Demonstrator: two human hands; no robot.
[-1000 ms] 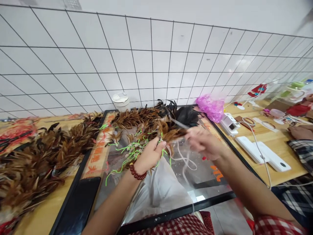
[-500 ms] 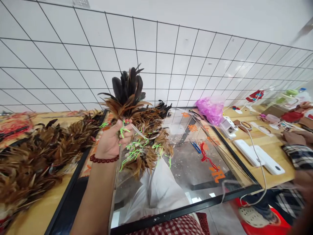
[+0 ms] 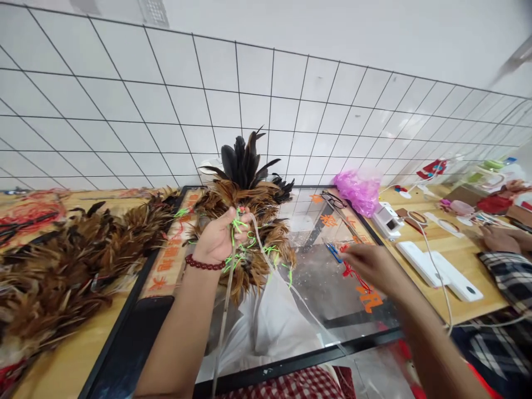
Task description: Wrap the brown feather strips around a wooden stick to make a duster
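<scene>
Ahead stands the glossy wall (image 3: 291, 111) of pale square tiles with dark joints. Below it lies my smooth glass panel (image 3: 310, 266), edged in a flat black frame. To its left spreads a shaggy heap of brown feathers (image 3: 75, 271); smaller feather tufts (image 3: 249, 274) bristle on the glass itself. Above them stands the feather bunch (image 3: 243, 166), upright, its stiff black blades fanning from a downy brown collar. My left hand (image 3: 218, 235) has its fingers curled round the bunch's bound base. My right hand (image 3: 369, 266) reaches down beside the small blue snips; its fingertips blur together, and I cannot tell whether they pinch anything. A crinkled pink plastic bag (image 3: 357, 191) slumps at the panel's far right corner. A slim straight rod (image 3: 226, 310) runs down from my left hand, and a soft white cord (image 3: 306, 303) trails off in a curve. Smaller are the blue snips (image 3: 333, 252), the twisted red cord (image 3: 355, 277), my round-beaded bracelet (image 3: 203, 264) and the green thread (image 3: 238, 225) at the base.
</scene>
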